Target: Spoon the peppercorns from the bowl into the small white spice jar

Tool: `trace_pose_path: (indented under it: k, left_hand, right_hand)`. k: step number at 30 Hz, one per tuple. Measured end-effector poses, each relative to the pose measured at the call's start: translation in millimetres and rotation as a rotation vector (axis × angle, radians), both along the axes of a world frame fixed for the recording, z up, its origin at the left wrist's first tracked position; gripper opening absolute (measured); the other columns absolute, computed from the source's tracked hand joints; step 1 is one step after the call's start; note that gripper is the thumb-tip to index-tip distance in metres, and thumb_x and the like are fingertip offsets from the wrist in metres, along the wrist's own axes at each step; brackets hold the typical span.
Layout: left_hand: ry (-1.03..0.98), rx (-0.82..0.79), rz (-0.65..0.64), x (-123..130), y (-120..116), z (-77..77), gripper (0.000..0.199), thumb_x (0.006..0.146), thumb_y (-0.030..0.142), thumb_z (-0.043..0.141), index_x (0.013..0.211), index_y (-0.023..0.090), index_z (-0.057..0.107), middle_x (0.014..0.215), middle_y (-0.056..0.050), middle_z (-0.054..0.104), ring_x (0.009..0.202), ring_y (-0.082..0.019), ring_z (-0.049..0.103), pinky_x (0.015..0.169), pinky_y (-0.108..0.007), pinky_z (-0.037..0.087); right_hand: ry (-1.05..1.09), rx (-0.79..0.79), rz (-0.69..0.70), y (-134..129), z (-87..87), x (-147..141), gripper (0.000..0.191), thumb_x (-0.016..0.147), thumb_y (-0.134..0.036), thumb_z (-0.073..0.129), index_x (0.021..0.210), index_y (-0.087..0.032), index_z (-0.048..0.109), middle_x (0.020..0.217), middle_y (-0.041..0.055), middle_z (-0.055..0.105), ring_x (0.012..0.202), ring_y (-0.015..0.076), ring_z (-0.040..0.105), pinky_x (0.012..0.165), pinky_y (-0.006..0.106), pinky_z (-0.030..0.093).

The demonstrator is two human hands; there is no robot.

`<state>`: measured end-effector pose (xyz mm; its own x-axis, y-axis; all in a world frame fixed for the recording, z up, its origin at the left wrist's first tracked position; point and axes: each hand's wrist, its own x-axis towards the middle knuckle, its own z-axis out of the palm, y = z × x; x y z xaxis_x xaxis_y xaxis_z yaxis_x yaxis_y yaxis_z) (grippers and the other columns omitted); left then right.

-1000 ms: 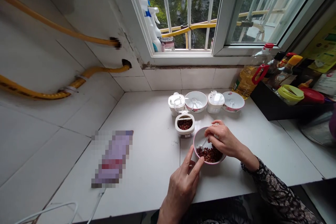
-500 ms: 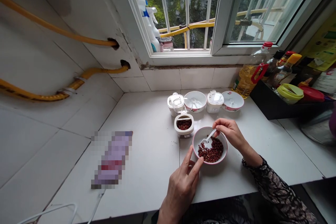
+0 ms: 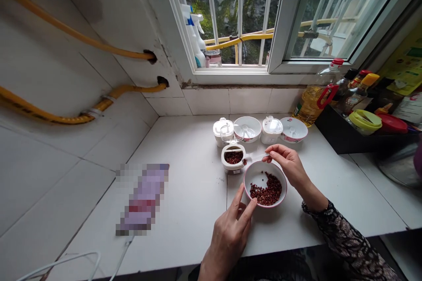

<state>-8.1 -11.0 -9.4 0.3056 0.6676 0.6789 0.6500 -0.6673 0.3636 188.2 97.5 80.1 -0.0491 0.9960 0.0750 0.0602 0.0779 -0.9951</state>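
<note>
Two fingers [image 3: 238,195] of your left hand [image 3: 229,230], spread and not gripping, rest against the near left rim of the bowl [image 3: 254,174], seemingly to steady it. The bowl stands on the surface [image 3: 194,210], with dark red grains [image 3: 266,192] heaped toward its near and right side. At the bowl's far right, your right hand [image 3: 288,161] is closed, its fingers pinching the handle of the spoon [image 3: 259,156]. That spoon reaches left past the bowl's far rim, and a few grains sit at its tip, right beside the open jar [image 3: 233,157], just beyond the bowl to the left; I cannot tell whether they touch. The step in hand looks to be spooning grains from bowl to jar. Your next move calls for holding the spoon level until its tip is over the jar's mouth, then tipping it gently. Well beyond the bowl stand two lidded jars [image 3: 272,131] and two other bowls [image 3: 253,124].
</note>
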Motion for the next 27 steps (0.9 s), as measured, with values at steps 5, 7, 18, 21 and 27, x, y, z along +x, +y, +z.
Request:
trace_pose_path:
  k: [5, 7, 18, 21, 27]
  left_hand:
    - [0.008, 0.002, 0.006, -0.3, 0.2, -5.3, 0.045, 0.091, 0.001, 0.047, 0.132, 0.017, 0.057, 0.148, -0.023, 0.045, 0.086, -0.015, 0.07, 0.073, -0.026, 0.058]
    - [0.009, 0.016, 0.016, -0.2, 0.3, -6.3, 0.046, 0.09, 0.0, 0.047, 0.132, 0.017, 0.057, 0.148, -0.023, 0.044, 0.088, -0.016, 0.07, 0.072, -0.025, 0.057]
    - [0.002, 0.008, 0.005, 0.0, -0.4, -1.6, 0.045, 0.091, 0.002, 0.049, 0.133, 0.016, 0.056, 0.149, -0.022, 0.044, 0.087, -0.015, 0.07, 0.072, -0.024, 0.057]
    - [0.002, 0.004, -0.001, -0.2, 0.3, -1.7, 0.045, 0.091, 0.001, 0.049, 0.133, 0.016, 0.056, 0.149, -0.023, 0.043, 0.087, -0.015, 0.07, 0.073, -0.025, 0.057]
    - [0.009, 0.0, -0.003, -0.7, 0.1, -4.6, 0.047, 0.091, 0.0, 0.049, 0.134, 0.016, 0.055, 0.149, -0.023, 0.042, 0.088, -0.015, 0.07, 0.073, -0.025, 0.057]
  right_hand:
    - [-0.23, 0.365, -0.064, -1.5, 1.0, -20.3, 0.013, 0.093, -0.029, 0.053, 0.094, -0.02, 0.062, 0.086, 0.0069, 0.074, 0.081, 0.02, 0.069, 0.08, 0.037, 0.052]
    - [-0.428, 0.586, -0.028, -2.2, 0.6, -25.0, 0.014, 0.094, -0.022, 0.05, 0.093, -0.021, 0.064, 0.085, 0.0062, 0.074, 0.08, 0.0205, 0.067, 0.086, 0.041, 0.049]
    - [-0.643, 0.752, 0.035, -7.2, 14.2, 10.3, 0.017, 0.085, -0.01, 0.05, 0.083, -0.022, 0.062, 0.064, -0.0018, 0.066, 0.062, 0.0174, 0.057, 0.089, 0.041, 0.043]
    - [-0.764, 0.702, 0.111, -5.5, 4.1, 15.5, 0.017, 0.083, -0.01, 0.047, 0.079, -0.021, 0.06, 0.065, -0.0016, 0.067, 0.058, 0.0154, 0.055, 0.092, 0.043, 0.041]
    - [-0.698, 0.549, 0.315, -11.0, -12.0, 3.6, 0.022, 0.082, -0.008, 0.043, 0.077, -0.021, 0.059, 0.061, -0.0034, 0.066, 0.055, 0.0133, 0.054, 0.097, 0.044, 0.039]
